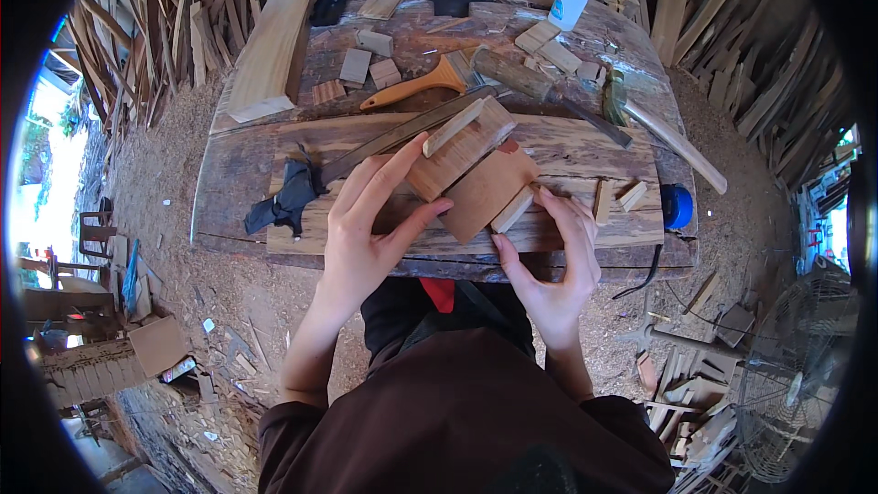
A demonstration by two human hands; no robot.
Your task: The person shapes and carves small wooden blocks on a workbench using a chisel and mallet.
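My left hand (375, 210) grips a small wooden block (465, 142) with a pale strip (451, 125) along its upper edge; fingertips are on the strip, thumb at the block's lower edge. A flat brown square piece (480, 192) lies against the block. My right hand (549, 261) pinches a short pale strip (512, 210) at the square's lower right edge between thumb and fingers. Under them lies a long streaked plank (622, 220) on the workbench. Two small sticks (604, 201) rest to the right.
An orange brush (412, 87), chisel (604, 128), hammer (672, 137), glue bottle (569, 5) and wood blocks (357, 64) lie behind. Black cloth (283, 197) is left; a blue round object (675, 206) sits right. Timber (750, 55) stands round the bench; a fan (782, 375) is lower right.
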